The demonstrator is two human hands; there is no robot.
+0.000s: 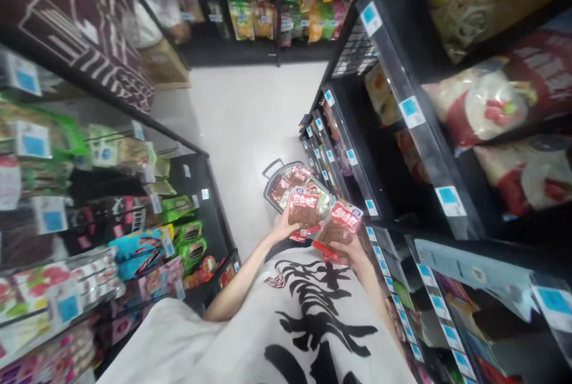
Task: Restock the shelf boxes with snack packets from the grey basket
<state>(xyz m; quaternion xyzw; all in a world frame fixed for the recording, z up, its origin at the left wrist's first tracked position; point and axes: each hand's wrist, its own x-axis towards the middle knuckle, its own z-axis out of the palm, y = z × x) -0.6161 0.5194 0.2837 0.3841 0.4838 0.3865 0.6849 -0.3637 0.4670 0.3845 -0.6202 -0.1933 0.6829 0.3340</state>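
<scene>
My left hand (285, 227) is closed around a red-and-brown snack packet (304, 211) with white lettering. In my right hand (352, 248) is another snack packet (338, 226) of the same look, tilted toward the right shelf. Both packets are side by side in front of my chest, and more red wrapping shows beneath each one. Just beyond them stands a shopping basket (267, 192) with a dark rim and a raised handle. Several red packets (295, 178) lie inside it. The packets in my hands hide its near part.
A black shelf (393, 92) with price tags and large bags (496, 101) runs close along my right. On the left are racks of hanging packets (138, 247). The pale floor (250, 110) stretches to a far snack rack (254, 14). A cardboard box (165, 65) stands at the far left.
</scene>
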